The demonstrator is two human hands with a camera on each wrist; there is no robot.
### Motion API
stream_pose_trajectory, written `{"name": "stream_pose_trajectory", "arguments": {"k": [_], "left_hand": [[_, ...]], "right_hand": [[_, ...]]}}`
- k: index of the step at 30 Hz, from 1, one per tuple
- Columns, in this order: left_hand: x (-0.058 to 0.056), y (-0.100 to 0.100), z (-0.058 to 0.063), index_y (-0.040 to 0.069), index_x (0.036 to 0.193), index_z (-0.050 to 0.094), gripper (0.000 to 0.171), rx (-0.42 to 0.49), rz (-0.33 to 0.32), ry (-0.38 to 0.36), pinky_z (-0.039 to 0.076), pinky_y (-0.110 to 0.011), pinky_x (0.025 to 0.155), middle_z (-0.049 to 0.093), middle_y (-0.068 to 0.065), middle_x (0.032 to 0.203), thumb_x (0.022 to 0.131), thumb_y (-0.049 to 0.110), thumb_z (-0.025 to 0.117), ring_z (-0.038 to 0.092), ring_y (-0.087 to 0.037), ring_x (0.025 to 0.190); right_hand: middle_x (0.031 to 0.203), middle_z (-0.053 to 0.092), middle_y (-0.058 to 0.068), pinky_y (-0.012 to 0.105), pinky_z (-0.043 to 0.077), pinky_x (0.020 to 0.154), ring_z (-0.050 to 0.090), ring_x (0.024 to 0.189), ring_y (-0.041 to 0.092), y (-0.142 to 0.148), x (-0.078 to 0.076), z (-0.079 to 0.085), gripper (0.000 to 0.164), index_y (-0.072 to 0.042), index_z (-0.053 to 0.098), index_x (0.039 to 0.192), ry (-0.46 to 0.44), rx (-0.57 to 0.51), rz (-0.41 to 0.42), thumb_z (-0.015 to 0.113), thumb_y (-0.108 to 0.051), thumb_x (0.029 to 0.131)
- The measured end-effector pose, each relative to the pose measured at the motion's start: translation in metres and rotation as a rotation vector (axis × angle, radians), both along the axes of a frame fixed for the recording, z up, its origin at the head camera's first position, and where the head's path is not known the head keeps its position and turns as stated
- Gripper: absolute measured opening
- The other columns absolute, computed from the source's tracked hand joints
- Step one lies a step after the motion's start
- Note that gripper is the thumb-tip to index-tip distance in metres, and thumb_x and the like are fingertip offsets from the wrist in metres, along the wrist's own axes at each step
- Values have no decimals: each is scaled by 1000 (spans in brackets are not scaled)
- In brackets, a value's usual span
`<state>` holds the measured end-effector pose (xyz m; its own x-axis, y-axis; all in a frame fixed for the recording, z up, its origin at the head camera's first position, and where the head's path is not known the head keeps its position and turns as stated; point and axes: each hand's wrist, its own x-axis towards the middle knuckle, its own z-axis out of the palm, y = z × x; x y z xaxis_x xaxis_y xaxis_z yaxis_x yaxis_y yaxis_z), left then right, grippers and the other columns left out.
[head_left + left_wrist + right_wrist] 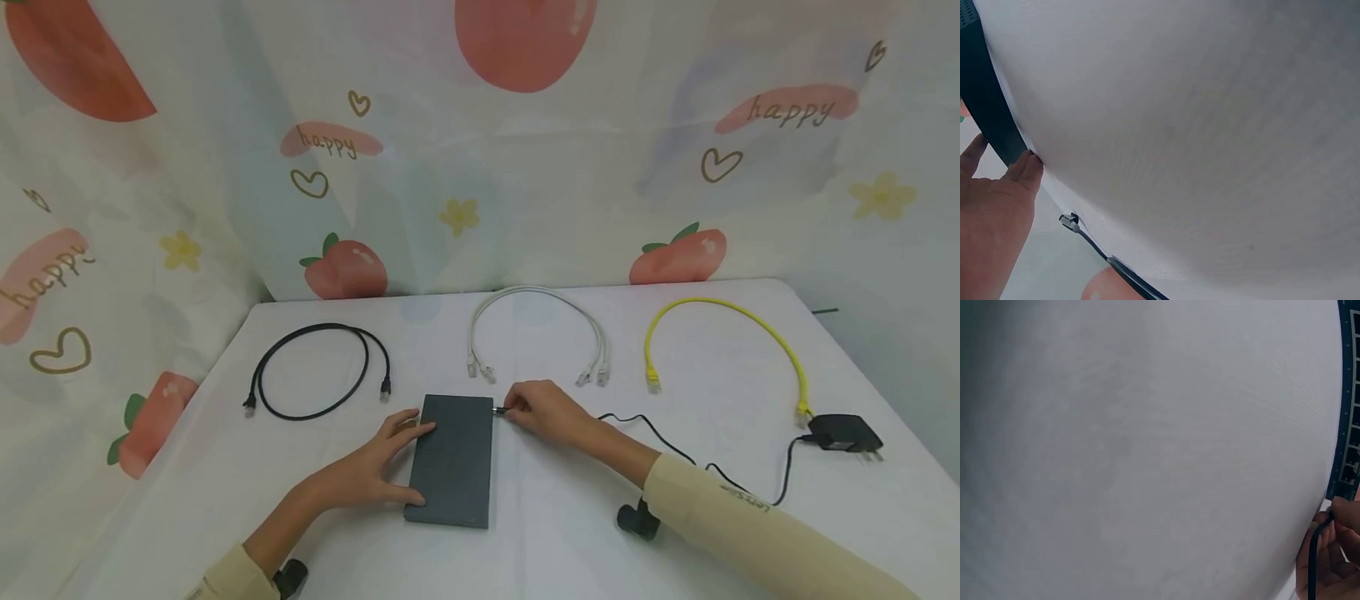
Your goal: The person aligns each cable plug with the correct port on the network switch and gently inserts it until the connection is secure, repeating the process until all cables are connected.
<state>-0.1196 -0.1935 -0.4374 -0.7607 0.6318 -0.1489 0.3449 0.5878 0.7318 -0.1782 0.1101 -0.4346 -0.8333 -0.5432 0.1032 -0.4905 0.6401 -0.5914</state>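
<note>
A flat dark grey network switch [453, 462] lies on the white table in the head view. My left hand [363, 475] rests at its left edge, fingers and thumb spread and fairly straight, tips on the casing. At the far right corner, my right hand [546, 411] pinches the black power plug [500, 410] right at the switch's side. The right wrist view shows a row of ports [1356, 394] along that side and the black power cord [1313, 562] leaving the fingers. How far the plug is in, I cannot tell.
The cord leads to a black power adapter [846, 433] at the right. Behind lie a coiled black network cable [279, 348], white network cables [536, 289] and a yellow network cable [750, 315]. A printed cloth [540, 208] hangs behind the table.
</note>
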Motion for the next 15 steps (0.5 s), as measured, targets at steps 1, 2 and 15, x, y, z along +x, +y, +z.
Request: {"name": "stream_pose_trajectory", "arguments": {"k": [1, 2, 15], "left_hand": [[0, 0, 0, 22, 149, 27, 92, -5, 3, -3, 26, -54, 104, 8, -9, 154, 75, 49, 75, 13, -31, 140], [0, -1, -1, 22, 149, 27, 92, -9, 5, -5, 26, -54, 104, 9, -9, 154, 75, 49, 75, 13, -31, 140], [0, -1, 0, 23, 150, 25, 93, -28, 14, -24, 25, -54, 105, 9, -10, 154, 76, 48, 76, 11, -32, 140]], "right_hand": [[78, 62, -3, 24, 47, 64, 55, 69, 8, 0, 0, 0, 6, -3, 67, 89, 1, -1, 1, 68, -4, 84], [78, 62, -3, 24, 47, 64, 55, 69, 7, 0, -1, -1, 6, -3, 67, 89, 2, -1, 3, 68, -4, 84], [80, 63, -3, 23, 47, 64, 54, 70, 7, -5, -8, -2, 5, -4, 67, 91, -15, 21, 27, 67, -6, 86]]}}
